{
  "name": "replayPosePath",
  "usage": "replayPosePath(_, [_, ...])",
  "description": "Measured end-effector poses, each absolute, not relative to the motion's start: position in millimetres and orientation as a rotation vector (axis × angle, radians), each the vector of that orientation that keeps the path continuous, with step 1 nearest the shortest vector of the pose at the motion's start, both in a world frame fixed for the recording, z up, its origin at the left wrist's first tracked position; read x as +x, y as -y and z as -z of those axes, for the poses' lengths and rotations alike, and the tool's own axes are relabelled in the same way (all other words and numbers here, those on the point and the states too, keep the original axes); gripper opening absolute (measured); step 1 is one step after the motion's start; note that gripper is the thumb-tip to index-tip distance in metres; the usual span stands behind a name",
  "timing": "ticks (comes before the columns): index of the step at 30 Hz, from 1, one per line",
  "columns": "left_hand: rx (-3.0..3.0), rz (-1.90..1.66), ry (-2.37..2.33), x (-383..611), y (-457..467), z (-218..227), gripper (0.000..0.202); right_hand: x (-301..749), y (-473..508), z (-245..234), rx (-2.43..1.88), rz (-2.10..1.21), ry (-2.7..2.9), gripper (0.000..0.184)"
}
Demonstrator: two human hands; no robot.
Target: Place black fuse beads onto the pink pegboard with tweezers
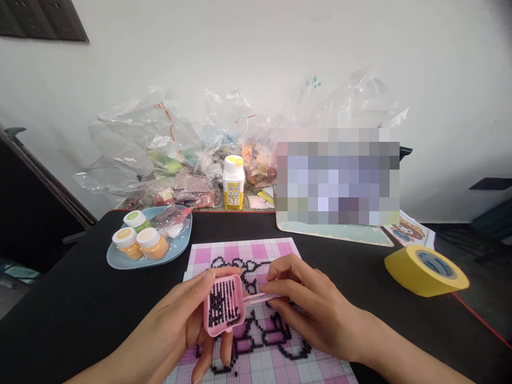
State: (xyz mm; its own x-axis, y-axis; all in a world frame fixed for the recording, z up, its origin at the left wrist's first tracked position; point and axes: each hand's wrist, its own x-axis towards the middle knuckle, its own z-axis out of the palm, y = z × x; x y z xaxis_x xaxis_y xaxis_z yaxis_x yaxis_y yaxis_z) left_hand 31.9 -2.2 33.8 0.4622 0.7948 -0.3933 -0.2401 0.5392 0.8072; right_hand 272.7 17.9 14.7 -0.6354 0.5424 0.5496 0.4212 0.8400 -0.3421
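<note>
My left hand (188,320) is closed around a small pink tray (224,306) filled with black beads, tilted toward me above the board. My right hand (308,304) pinches pink tweezers (260,297), whose tip reaches the tray's right edge. Under both hands lies a pink-and-white checked bead board (256,256) with a black bead outline laid on it.
A blue plate (120,260) at the left holds three white-capped jars of beads and small bags. Behind it stands a white bottle with a yellow label (233,184) before a heap of clear plastic bags (168,149). A yellow tape roll (426,269) lies right.
</note>
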Motion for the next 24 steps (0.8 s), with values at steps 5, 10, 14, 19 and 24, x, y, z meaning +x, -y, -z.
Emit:
replayPosePath(5, [0.741, -0.712, -0.864, 32.6, 0.7, -34.3, 0.067, 273.0, -16.7, -14.8, -0.7, -0.238, 2.349, 0.018])
replayPosePath(10, [0.752, -0.708, -0.851, 31.0, 1.3, -32.9, 0.069, 273.1, -16.9, -14.4, -0.701, -0.245, 2.358, 0.018])
replayPosePath(14, [0.741, -0.705, -0.867, 31.5, 0.6, -32.9, 0.066, 273.2, -16.7, -13.8, -0.704, -0.252, 2.356, 0.018])
replayPosePath(19, [0.755, -0.706, -0.872, 33.8, 1.7, -37.0, 0.063, 273.6, -16.1, -14.7, -0.701, -0.249, 2.366, 0.018])
replayPosePath(24, [0.745, -0.694, -0.911, 33.9, 2.8, -39.7, 0.067, 273.9, -16.0, -16.9, -0.694, -0.255, 2.357, 0.016])
